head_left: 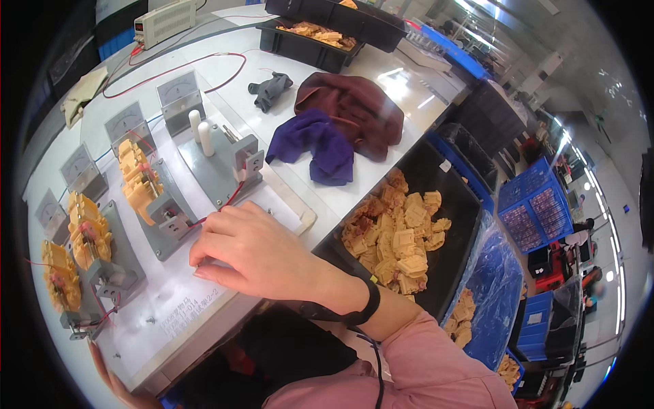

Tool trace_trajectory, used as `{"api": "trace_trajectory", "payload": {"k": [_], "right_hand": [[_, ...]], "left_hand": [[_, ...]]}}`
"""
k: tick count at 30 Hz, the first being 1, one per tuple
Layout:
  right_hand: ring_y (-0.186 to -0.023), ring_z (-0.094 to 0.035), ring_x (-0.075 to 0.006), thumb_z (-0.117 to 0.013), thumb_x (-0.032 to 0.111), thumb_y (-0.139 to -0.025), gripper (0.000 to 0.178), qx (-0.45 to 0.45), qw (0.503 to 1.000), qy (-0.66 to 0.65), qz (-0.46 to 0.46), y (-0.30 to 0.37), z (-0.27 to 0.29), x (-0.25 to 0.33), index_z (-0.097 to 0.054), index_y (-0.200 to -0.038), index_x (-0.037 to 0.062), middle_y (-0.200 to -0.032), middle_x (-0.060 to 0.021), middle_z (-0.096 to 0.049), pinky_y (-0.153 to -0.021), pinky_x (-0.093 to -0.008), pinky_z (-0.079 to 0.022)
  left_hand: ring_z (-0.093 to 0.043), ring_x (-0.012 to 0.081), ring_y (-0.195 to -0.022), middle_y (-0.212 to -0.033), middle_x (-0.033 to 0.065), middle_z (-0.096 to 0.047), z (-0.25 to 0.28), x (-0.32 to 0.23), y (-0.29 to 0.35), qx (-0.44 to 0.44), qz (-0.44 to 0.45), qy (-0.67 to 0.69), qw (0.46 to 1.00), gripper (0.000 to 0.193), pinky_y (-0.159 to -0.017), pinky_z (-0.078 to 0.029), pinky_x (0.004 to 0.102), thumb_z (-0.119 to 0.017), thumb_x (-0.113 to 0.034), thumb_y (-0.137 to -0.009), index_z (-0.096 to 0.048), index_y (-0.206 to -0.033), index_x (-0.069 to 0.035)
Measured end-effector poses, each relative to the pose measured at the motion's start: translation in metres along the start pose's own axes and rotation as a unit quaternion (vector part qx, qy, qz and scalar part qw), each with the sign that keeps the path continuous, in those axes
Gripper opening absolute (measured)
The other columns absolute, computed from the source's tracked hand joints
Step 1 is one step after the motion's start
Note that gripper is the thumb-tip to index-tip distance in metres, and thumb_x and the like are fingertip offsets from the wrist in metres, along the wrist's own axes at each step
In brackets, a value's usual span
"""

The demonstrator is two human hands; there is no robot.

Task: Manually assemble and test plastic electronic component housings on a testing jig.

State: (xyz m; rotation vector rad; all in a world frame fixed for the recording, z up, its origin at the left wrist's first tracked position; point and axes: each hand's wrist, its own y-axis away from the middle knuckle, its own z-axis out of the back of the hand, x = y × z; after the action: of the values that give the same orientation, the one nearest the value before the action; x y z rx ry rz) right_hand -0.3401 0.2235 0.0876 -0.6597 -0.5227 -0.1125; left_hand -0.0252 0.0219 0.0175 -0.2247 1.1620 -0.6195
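From where I watch, the nearest yellow part sits up in its gray stand, just past my right hand. I think the stand holds it up so that no hand has to.

My right hand is low over the white board. Its fingers are curled and close together, with the thumb tucked under. I can't tell if they pinch anything, as the tips are mostly hidden. A red wire runs just behind the knuckles.

My left hand only peeks in at the low left edge, near the end stand. I can't tell what its fingers do.

Two more yellow parts, one here and one here, sit in stands on the left. A meter stands behind each stand, maybe so it is easy to see. The last stand has two white pegs and no yellow part.

Farther out, a purple cloth and a brown cloth lie in soft heaps. The black bin is by my right arm, perhaps to make its yellow pile easy to reach.
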Motion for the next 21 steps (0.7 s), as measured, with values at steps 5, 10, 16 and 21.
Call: {"api": "trace_trajectory", "payload": {"k": [5,10,16,21], "right_hand": [[-0.09,-0.057,-0.0226,-0.072,0.02,-0.083,0.012,-0.004,1.0,0.011,-0.003,0.002,0.001,0.0,-0.065,-0.09,0.0137,-0.09,-0.0012,-0.058,-0.083,-0.0359,-0.041],[-0.089,-0.056,-0.0221,-0.071,0.021,-0.084,0.011,-0.003,1.0,0.013,0.001,-0.001,0.0,0.002,-0.064,-0.089,0.0141,-0.089,-0.0007,-0.057,-0.082,-0.0353,-0.04],[-0.089,-0.056,-0.0214,-0.071,0.021,-0.084,0.01,-0.005,1.0,0.012,0.005,-0.002,-0.002,0.002,-0.064,-0.088,0.0147,-0.088,0.0002,-0.057,-0.081,-0.035,-0.04],[-0.089,-0.056,-0.0208,-0.071,0.021,-0.084,0.009,-0.01,1.0,0.026,0.008,0.002,-0.001,0.001,-0.064,-0.087,0.015,-0.087,0.001,-0.057,-0.081,-0.0351,-0.04]], "left_hand": [[-0.038,0.0287,-0.138,-0.147,0.0164,-0.044,0.0,0.015,-0.001,0.009,0.045,0.044,0.998,0.061,-0.117,-0.023,0.0415,-0.034,-0.036,-0.096,-0.046,-0.142,0.003],[-0.034,0.0266,-0.142,-0.151,0.014,-0.042,0.008,0.02,-0.002,0.014,0.063,0.057,0.996,0.063,-0.119,-0.019,0.0408,-0.034,-0.037,-0.095,-0.044,-0.144,0.001],[-0.034,0.0267,-0.141,-0.15,0.0141,-0.042,0.01,0.017,-0.002,0.01,0.064,0.065,0.996,0.062,-0.118,-0.02,0.0406,-0.034,-0.035,-0.096,-0.044,-0.144,0.002],[-0.035,0.0266,-0.141,-0.15,0.0142,-0.042,0.001,0.012,-0.001,0.014,0.072,0.07,0.995,0.062,-0.118,-0.021,0.0405,-0.033,-0.035,-0.096,-0.044,-0.144,0.002]]}}
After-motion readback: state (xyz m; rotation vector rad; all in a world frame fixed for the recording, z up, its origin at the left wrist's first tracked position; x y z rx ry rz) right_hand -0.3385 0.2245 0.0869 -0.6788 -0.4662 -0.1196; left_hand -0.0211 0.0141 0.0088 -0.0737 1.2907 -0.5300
